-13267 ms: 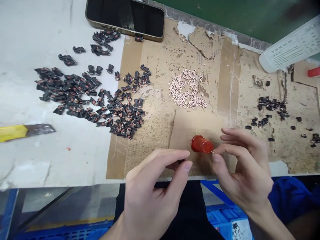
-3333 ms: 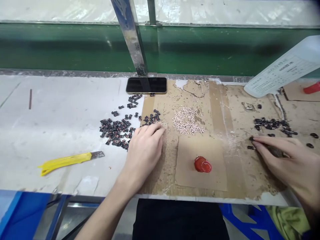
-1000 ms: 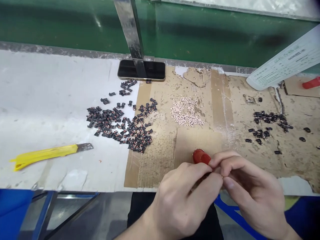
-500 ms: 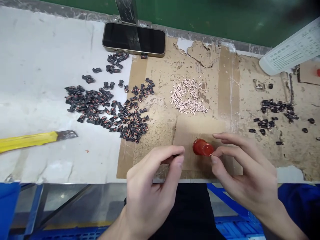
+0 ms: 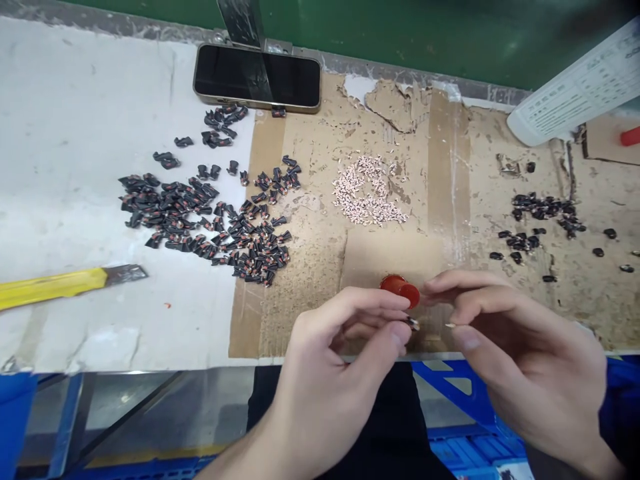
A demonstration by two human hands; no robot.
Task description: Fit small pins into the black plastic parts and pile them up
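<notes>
Between thumb and fingertips, my left hand [image 5: 345, 360] pinches a small black piece [image 5: 412, 323] with a pale tip. My right hand [image 5: 530, 360] is to its right, thumb and index finger closed on a tiny pale piece [image 5: 451, 325]. A gap separates the two pieces. Just beyond my left fingertips a red cup-shaped object [image 5: 407, 292] lies on the cardboard [image 5: 385, 250]. Farther back is a heap of tiny pinkish pieces [image 5: 370, 207]. Many black pieces [image 5: 175, 207] are spread to the left, and a smaller group of dark pieces [image 5: 545, 207] lies to the right.
A phone [image 5: 257, 77] rests by a metal bracket at the back. The yellow cutter [image 5: 60, 287], its blade exposed, lies at the left. A white bottle [image 5: 560, 100] leans in at the back right, near a red item [image 5: 631, 137].
My left hand has moved right, and the black piece in it now shows clearly. My right hand has moved right and slightly down, away from the red object, with the tiny piece. The view has shifted slightly.
</notes>
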